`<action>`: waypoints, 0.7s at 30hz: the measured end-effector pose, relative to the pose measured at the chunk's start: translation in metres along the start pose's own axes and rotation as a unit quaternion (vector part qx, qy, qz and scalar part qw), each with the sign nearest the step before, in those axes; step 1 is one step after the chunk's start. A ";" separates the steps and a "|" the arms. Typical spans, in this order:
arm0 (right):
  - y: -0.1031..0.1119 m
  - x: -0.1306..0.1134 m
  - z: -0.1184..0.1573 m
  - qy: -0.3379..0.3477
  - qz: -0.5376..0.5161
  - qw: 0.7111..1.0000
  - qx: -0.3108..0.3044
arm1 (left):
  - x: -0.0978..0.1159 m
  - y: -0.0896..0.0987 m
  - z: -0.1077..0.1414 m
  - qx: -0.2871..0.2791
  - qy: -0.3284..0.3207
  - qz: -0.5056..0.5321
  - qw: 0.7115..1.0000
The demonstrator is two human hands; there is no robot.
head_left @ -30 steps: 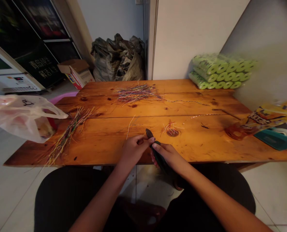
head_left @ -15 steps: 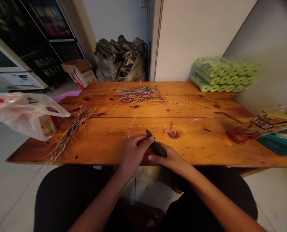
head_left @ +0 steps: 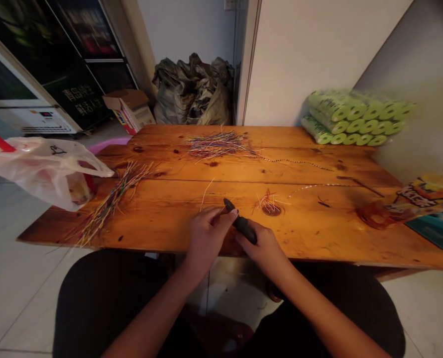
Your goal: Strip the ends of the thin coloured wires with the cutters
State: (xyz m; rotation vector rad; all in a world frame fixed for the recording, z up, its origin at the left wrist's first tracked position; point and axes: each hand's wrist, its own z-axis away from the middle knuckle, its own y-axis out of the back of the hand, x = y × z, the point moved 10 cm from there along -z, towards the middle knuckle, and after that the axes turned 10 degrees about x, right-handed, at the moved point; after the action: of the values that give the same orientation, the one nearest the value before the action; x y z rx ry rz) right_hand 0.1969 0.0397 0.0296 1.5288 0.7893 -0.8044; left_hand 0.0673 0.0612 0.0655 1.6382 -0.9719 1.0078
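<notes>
Near the front edge of the wooden table (head_left: pixel 150 219), my right hand (head_left: pixel 261 243) is wrapped round the body of a black tool (head_left: pixel 247 229), whose dark tip points up and left. My left hand (head_left: pixel 211 231) is closed in a pinch beside the tip; what lies between its fingers is too small to name. A thin pale wire (head_left: pixel 206 194) lies just beyond my left hand. Past my right hand is a small pile of red and white wire pieces (head_left: pixel 269 201). Bundles of coloured wires lie at the left (head_left: pixel 111 206) and at the back (head_left: pixel 217 145).
A white plastic bag (head_left: pixel 42 166) stands at the left. On the right are a bottle with an orange label (head_left: pixel 415 199), a teal tray (head_left: pixel 432 233) and stacked green rolls (head_left: pixel 356 119). A twisted strand (head_left: pixel 299 161) runs across the back.
The view has shifted slightly, moving the table's things a little to the right in the picture. My right hand's fingers have closed in more round the tool; my left hand has hardly moved.
</notes>
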 end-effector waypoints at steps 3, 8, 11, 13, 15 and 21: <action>-0.001 -0.001 -0.003 0.009 0.025 1.000 -0.004 | 0.000 0.002 -0.001 0.007 -0.007 -0.005 1.000; -0.011 0.007 -0.004 0.002 -0.025 0.999 -0.031 | 0.002 0.005 -0.001 0.016 -0.017 -0.041 0.999; -0.017 0.011 -0.005 -0.010 -0.066 0.997 -0.038 | 0.007 0.006 -0.002 0.010 -0.026 -0.064 0.998; -0.021 0.012 -0.005 -0.021 -0.082 0.995 -0.044 | 0.012 0.007 -0.002 0.007 -0.037 -0.082 0.996; -0.023 0.013 -0.005 -0.033 -0.092 0.994 -0.046 | 0.017 0.008 -0.003 0.007 -0.052 -0.105 0.993; -0.028 0.012 -0.002 -0.067 -0.145 0.985 -0.065 | 0.024 0.008 -0.003 -0.003 -0.088 -0.144 0.986</action>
State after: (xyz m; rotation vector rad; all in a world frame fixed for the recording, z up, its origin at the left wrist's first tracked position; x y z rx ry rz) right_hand 0.1804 0.0452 0.0047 1.2466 0.9570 -1.0375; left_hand 0.0677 0.0589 0.0910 1.8249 -0.8194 0.6724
